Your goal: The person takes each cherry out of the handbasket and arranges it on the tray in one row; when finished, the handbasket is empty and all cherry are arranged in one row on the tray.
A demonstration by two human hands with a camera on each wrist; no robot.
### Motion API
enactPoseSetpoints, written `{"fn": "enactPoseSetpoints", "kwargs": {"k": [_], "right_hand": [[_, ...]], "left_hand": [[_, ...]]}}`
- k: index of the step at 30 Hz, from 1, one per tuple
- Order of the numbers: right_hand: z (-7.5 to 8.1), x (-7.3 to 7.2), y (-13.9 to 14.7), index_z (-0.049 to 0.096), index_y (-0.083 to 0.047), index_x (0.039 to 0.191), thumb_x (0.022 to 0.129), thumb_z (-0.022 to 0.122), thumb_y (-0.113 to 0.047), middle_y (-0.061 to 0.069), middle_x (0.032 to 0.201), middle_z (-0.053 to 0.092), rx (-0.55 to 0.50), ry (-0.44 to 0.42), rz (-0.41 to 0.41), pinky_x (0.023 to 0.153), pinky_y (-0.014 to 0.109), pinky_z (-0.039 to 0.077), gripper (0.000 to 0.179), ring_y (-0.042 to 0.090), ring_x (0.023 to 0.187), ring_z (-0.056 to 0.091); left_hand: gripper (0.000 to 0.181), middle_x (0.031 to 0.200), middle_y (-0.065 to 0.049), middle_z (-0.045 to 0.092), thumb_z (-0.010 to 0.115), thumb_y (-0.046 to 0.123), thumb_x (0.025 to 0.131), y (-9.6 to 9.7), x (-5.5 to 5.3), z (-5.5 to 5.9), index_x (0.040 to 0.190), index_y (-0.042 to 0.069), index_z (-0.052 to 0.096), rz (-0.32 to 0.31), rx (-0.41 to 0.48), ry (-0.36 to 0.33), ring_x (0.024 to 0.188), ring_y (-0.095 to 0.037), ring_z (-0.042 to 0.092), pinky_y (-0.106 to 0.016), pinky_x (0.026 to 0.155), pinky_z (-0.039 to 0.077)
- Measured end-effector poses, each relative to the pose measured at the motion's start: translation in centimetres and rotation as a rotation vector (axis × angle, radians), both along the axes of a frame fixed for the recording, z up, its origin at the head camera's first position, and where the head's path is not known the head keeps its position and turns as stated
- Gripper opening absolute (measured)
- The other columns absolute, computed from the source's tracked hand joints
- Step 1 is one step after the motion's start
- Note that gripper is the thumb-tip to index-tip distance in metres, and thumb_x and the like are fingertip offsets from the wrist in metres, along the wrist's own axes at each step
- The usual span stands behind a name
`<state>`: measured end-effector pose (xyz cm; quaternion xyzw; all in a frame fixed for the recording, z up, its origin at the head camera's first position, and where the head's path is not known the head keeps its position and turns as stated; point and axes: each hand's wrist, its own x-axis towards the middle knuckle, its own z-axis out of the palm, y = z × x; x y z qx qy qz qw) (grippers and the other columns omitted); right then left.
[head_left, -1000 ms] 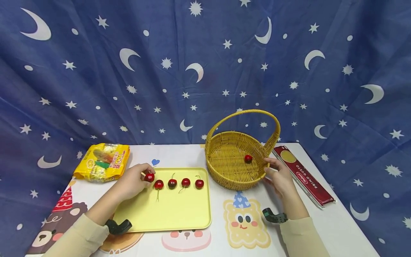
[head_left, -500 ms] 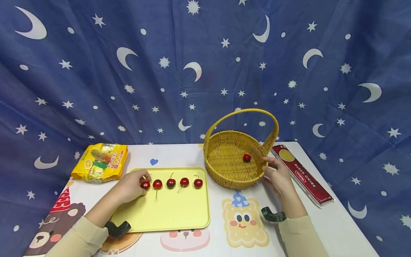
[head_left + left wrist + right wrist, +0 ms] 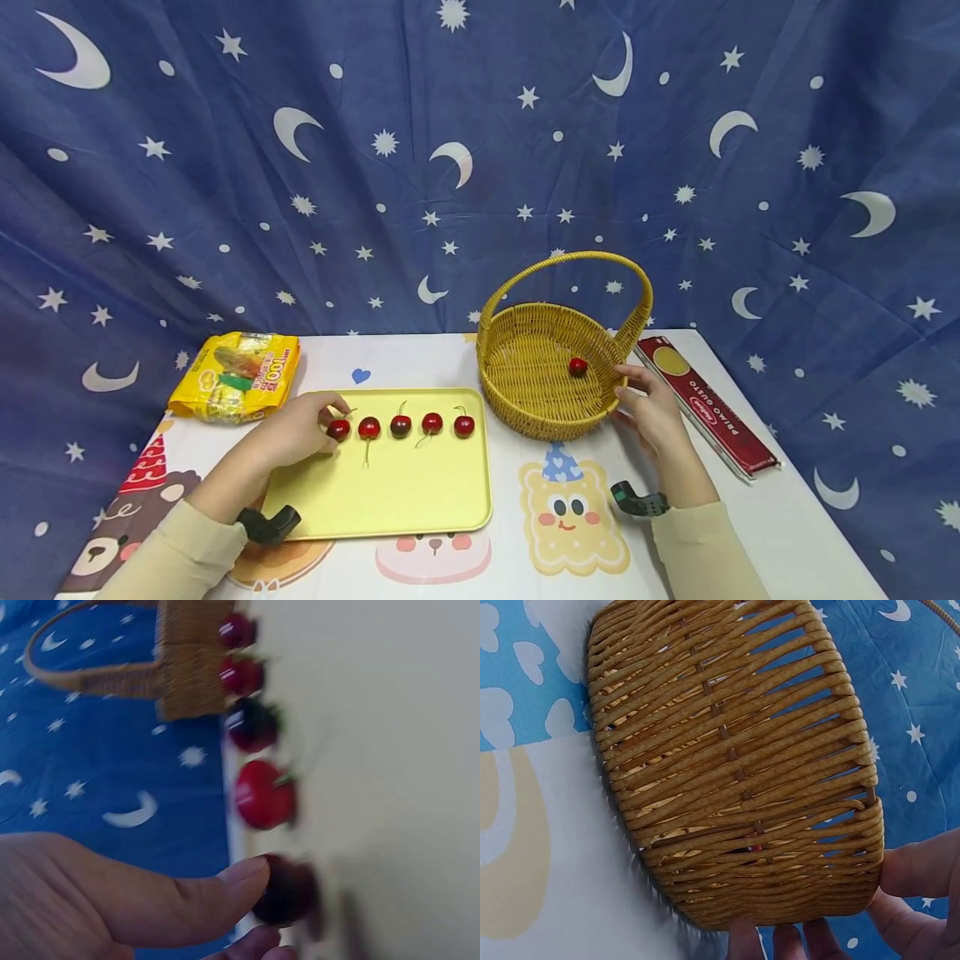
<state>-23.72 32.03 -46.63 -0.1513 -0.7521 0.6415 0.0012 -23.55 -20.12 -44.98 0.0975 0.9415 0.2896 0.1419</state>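
Cherries with stems form a row on a yellow tray. At the row's left end, my left hand has its thumb and fingers around a red cherry at the tray surface. In the left wrist view, the thumb overlaps this dark cherry, with fingertips below it; the grip is partly hidden. My right hand holds the right rim of a wicker basket; the right wrist view shows the thumb at the rim and fingers beneath the woven side. One cherry lies inside the basket.
A yellow snack bag stands at the back left, beyond the tray. Right of the basket lies a red pasta packet. The basket's tall handle arches above it, in front of a blue star-and-moon curtain.
My left hand has brought the cherry down and toward me into line with the others, then drawn slightly left while the cherry stays about in place. The right hand keeps its hold on the basket.
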Motion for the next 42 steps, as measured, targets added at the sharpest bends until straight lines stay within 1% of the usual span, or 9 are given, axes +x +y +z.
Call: {"fn": "enactPoseSetpoints", "kwargs": {"k": [4, 7, 13, 17, 22, 29, 32, 38, 42], "right_hand": [[0.0, -0.1, -0.1, 0.050, -0.006, 0.155, 0.107, 0.054, -0.003, 0.021, 0.160, 0.041, 0.008, -0.001, -0.006, 0.092, 0.028, 0.060, 0.048, 0.035, 0.144, 0.048], [-0.1, -0.1, -0.1, 0.050, -0.005, 0.154, 0.106, 0.054, -0.002, 0.022, 0.159, 0.041, 0.006, -0.003, -0.008, 0.091, 0.028, 0.061, 0.048, 0.035, 0.142, 0.049], [-0.1, -0.1, 0.0, 0.049, -0.004, 0.155, 0.106, 0.054, -0.001, 0.020, 0.156, 0.042, -0.008, -0.001, -0.013, 0.089, 0.027, 0.061, 0.049, 0.033, 0.137, 0.052], [0.0, 0.0, 0.0, 0.049, -0.004, 0.155, 0.107, 0.054, -0.003, 0.019, 0.153, 0.042, -0.008, -0.004, -0.003, 0.090, 0.027, 0.061, 0.049, 0.031, 0.136, 0.052], [-0.1, 0.0, 0.1, 0.048, -0.003, 0.155, 0.106, 0.054, -0.002, 0.018, 0.151, 0.043, -0.014, -0.005, 0.002, 0.091, 0.028, 0.061, 0.049, 0.027, 0.130, 0.054], [0.0, -0.1, 0.1, 0.049, -0.003, 0.153, 0.106, 0.055, -0.002, 0.016, 0.148, 0.045, -0.017, -0.010, 0.000, 0.090, 0.028, 0.061, 0.048, 0.024, 0.127, 0.054], [0.0, -0.1, 0.2, 0.049, -0.003, 0.153, 0.106, 0.055, -0.002, 0.017, 0.149, 0.044, -0.018, -0.014, 0.001, 0.090, 0.028, 0.061, 0.048, 0.025, 0.129, 0.054], [0.0, -0.1, 0.2, 0.048, -0.002, 0.154, 0.106, 0.054, -0.002, 0.018, 0.151, 0.043, -0.015, -0.012, 0.005, 0.090, 0.028, 0.061, 0.048, 0.029, 0.133, 0.052], [0.1, -0.1, 0.2, 0.048, -0.002, 0.154, 0.106, 0.055, -0.002, 0.017, 0.148, 0.045, -0.012, -0.009, 0.010, 0.090, 0.029, 0.061, 0.048, 0.028, 0.131, 0.054]], "left_hand": [[0.048, 0.117, -0.022, 0.070, 0.084, 0.002, 0.084, 0.1, -0.3, 1.9, 0.130, 0.004, 0.069, -0.029, 0.076, 0.004, 0.097, -0.030, 0.066, -0.041, 0.079, 0.056], [0.045, 0.118, -0.023, 0.069, 0.081, 0.000, 0.088, 1.6, -0.5, 3.1, 0.131, 0.002, 0.069, -0.082, 0.178, 0.012, 0.092, -0.026, 0.067, -0.036, 0.074, 0.056], [0.040, 0.112, -0.011, 0.071, 0.079, -0.002, 0.091, 7.8, -0.7, 5.0, 0.129, 0.007, 0.071, -0.275, 0.364, 0.018, 0.091, -0.019, 0.070, -0.033, 0.072, 0.060], [0.039, 0.115, -0.007, 0.073, 0.079, 0.002, 0.094, 13.3, -1.2, 5.1, 0.131, 0.010, 0.071, -0.393, 0.461, 0.025, 0.103, -0.024, 0.073, -0.037, 0.087, 0.061], [0.042, 0.124, -0.008, 0.073, 0.079, 0.002, 0.094, 20.0, -3.0, 4.2, 0.134, 0.012, 0.069, -0.442, 0.521, 0.049, 0.119, -0.030, 0.068, -0.045, 0.106, 0.056], [0.053, 0.146, -0.012, 0.067, 0.078, 0.006, 0.096, 27.0, -6.4, 2.1, 0.146, 0.015, 0.063, -0.429, 0.433, 0.010, 0.131, -0.031, 0.066, -0.040, 0.109, 0.055], [0.058, 0.150, -0.015, 0.064, 0.079, 0.006, 0.094, 29.1, -7.7, 1.1, 0.148, 0.014, 0.061, -0.403, 0.400, -0.019, 0.127, -0.031, 0.068, -0.040, 0.106, 0.056], [0.065, 0.161, -0.008, 0.056, 0.080, 0.006, 0.092, 31.8, -9.6, -0.8, 0.153, 0.016, 0.059, -0.365, 0.303, -0.001, 0.149, -0.028, 0.053, -0.043, 0.122, 0.047], [0.071, 0.166, -0.008, 0.050, 0.077, 0.004, 0.092, 32.9, -10.4, -1.3, 0.158, 0.016, 0.054, -0.401, 0.213, 0.020, 0.156, -0.027, 0.045, -0.040, 0.127, 0.040]]}}
